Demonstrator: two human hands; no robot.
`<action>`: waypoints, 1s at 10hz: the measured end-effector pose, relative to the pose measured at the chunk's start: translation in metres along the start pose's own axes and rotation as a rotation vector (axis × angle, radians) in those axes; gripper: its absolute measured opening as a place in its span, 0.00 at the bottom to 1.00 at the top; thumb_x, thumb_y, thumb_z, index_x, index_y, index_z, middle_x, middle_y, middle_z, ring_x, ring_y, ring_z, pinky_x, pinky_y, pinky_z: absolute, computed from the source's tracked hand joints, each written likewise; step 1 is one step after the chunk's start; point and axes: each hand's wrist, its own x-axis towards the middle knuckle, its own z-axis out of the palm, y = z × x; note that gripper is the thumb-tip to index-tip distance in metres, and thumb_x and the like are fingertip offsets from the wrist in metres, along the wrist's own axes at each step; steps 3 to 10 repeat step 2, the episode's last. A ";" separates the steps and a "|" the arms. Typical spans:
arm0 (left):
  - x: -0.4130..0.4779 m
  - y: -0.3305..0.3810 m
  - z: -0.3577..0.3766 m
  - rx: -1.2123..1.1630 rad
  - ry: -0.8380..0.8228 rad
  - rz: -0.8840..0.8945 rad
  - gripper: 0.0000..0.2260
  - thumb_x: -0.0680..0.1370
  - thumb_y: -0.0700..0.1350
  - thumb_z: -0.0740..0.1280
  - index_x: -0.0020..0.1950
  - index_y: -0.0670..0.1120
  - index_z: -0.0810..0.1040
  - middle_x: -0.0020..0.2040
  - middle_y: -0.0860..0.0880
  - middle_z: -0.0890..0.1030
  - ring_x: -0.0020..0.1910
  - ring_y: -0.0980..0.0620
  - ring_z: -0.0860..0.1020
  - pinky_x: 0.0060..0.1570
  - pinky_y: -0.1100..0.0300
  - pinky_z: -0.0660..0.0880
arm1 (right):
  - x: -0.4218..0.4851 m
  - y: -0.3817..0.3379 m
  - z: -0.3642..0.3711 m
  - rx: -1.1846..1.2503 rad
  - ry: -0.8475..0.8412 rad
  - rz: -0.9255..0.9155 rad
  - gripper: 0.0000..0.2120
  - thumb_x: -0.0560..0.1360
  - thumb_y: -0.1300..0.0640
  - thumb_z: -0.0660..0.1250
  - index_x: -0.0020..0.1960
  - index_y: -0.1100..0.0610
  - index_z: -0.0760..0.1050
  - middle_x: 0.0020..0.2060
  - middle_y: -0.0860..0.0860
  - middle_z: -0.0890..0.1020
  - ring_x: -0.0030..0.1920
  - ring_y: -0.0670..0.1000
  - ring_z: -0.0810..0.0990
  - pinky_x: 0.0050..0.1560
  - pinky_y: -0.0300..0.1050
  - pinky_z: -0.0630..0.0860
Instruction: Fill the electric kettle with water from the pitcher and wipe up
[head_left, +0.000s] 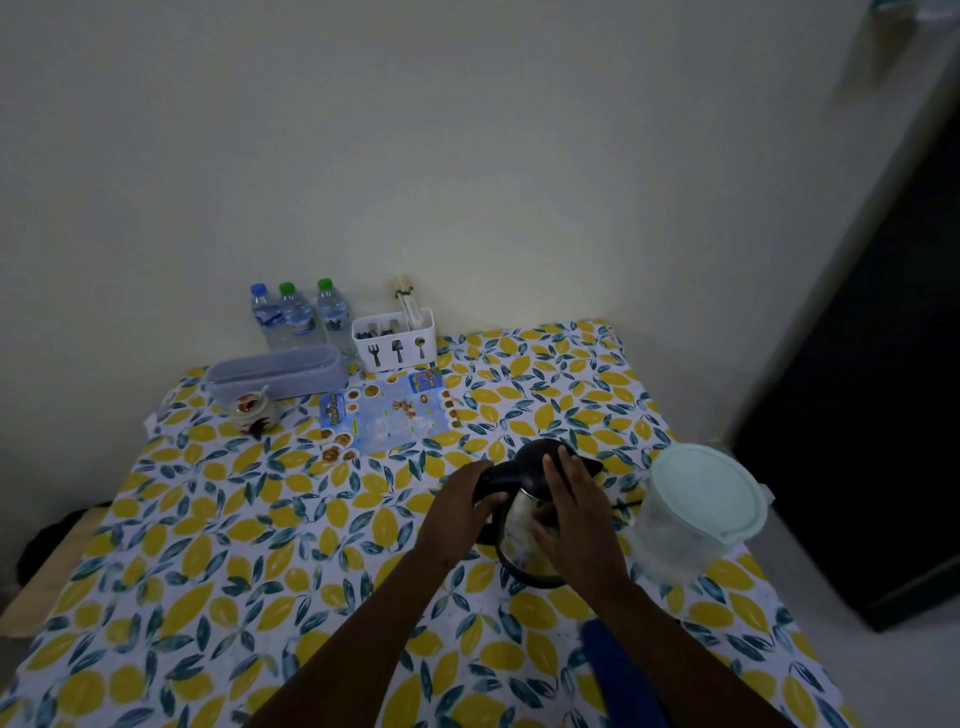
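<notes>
A steel electric kettle (519, 540) with a black lid and handle stands on the lemon-print tablecloth (260, 545). My left hand (460, 512) grips the black handle on the kettle's left side. My right hand (574, 512) lies over the lid and steel body, fingers spread towards the spout. A clear plastic pitcher (680, 530) with a pale green lid stands just right of the kettle, upright and untouched. A blue cloth (618, 670) lies near the table's front, partly hidden under my right forearm.
At the back stand three small water bottles (298, 314), a white cutlery holder (395, 340), a lilac oblong container (278, 371), a small painted jar (253, 410) and a blue menu leaflet (387, 415). A dark door (883, 364) is at the right.
</notes>
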 end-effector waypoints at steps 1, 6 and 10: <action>-0.004 0.000 -0.010 0.056 0.035 -0.002 0.21 0.82 0.49 0.61 0.73 0.46 0.66 0.73 0.45 0.69 0.73 0.47 0.65 0.72 0.53 0.63 | 0.003 -0.003 0.000 -0.053 0.068 -0.026 0.35 0.73 0.49 0.69 0.75 0.56 0.60 0.75 0.56 0.64 0.76 0.57 0.59 0.70 0.61 0.63; 0.003 -0.002 -0.038 0.123 0.142 0.081 0.21 0.83 0.45 0.59 0.76 0.45 0.61 0.78 0.45 0.60 0.78 0.45 0.54 0.76 0.50 0.52 | 0.025 -0.013 -0.005 -0.064 0.118 -0.105 0.30 0.76 0.51 0.66 0.75 0.56 0.61 0.74 0.54 0.66 0.76 0.56 0.58 0.72 0.63 0.60; 0.003 -0.002 -0.038 0.123 0.142 0.081 0.21 0.83 0.45 0.59 0.76 0.45 0.61 0.78 0.45 0.60 0.78 0.45 0.54 0.76 0.50 0.52 | 0.025 -0.013 -0.005 -0.064 0.118 -0.105 0.30 0.76 0.51 0.66 0.75 0.56 0.61 0.74 0.54 0.66 0.76 0.56 0.58 0.72 0.63 0.60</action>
